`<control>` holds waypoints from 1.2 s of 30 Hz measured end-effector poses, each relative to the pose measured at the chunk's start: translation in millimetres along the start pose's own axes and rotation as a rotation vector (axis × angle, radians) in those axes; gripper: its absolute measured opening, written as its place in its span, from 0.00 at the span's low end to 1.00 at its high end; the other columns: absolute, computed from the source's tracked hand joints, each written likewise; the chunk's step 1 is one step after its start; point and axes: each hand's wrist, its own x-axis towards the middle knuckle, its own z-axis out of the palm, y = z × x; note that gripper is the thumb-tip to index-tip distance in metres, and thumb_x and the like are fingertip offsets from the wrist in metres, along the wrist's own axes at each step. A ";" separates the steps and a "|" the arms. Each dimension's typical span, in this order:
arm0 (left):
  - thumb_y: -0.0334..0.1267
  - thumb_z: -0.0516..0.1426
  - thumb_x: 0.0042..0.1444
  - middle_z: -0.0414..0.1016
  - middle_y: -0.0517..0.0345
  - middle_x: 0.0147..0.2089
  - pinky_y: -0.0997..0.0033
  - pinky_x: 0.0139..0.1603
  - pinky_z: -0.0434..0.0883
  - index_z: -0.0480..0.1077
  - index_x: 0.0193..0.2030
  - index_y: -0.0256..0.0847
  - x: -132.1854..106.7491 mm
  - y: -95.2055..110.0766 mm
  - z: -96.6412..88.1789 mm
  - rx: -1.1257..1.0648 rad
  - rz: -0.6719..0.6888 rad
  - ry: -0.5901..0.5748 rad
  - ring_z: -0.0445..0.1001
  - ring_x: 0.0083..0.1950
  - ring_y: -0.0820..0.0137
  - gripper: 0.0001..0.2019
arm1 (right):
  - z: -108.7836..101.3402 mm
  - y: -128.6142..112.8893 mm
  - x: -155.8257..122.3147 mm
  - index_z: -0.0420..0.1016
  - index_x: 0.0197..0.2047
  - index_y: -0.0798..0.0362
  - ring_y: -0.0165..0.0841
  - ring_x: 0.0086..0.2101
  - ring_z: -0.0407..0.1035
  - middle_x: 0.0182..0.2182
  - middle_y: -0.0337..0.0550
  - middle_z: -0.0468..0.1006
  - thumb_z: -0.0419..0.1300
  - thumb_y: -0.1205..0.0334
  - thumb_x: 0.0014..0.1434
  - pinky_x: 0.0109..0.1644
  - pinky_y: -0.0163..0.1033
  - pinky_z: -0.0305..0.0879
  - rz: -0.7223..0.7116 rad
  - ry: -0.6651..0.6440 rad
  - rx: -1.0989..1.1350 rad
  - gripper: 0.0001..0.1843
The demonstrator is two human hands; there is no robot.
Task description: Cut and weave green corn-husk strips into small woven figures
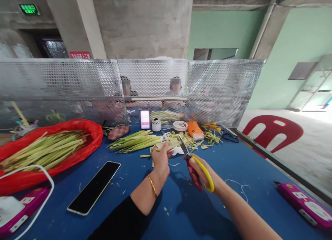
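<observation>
My left hand (pixel 160 160), with a gold bangle at the wrist, grips a pale, flat plant strip (pixel 169 145) that points to the right. My right hand (pixel 201 167) holds a pair of scissors (pixel 184 148) with one yellow and one red handle. The blades point up and left, close to the right end of the strip; I cannot tell whether they touch it. Just beyond my hands lie a bunch of green stalks (pixel 137 142) and a heap of cut pieces (pixel 193 140). A white scrap (pixel 177 150) rests under the strip.
At left, a red bag (pixel 93 138) holds long stalks. A black-screened phone (pixel 94 188) lies near me. Purple power strips (pixel 304 202) lie at both sides. Tape (pixel 180 126), an orange packet (pixel 195 130) and a lit phone (pixel 145 119) stand before a perforated metal screen (pixel 220 91); people sit behind.
</observation>
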 end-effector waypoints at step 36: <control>0.32 0.63 0.43 0.74 0.61 0.25 0.75 0.32 0.64 0.77 0.28 0.38 -26.5 33.9 -89.5 0.508 -0.310 -0.594 0.67 0.27 0.74 0.03 | 72.3 4.9 13.0 0.77 0.29 0.52 0.34 0.27 0.66 0.25 0.42 0.75 0.63 0.49 0.52 0.30 0.37 0.61 -0.034 0.293 -0.234 0.14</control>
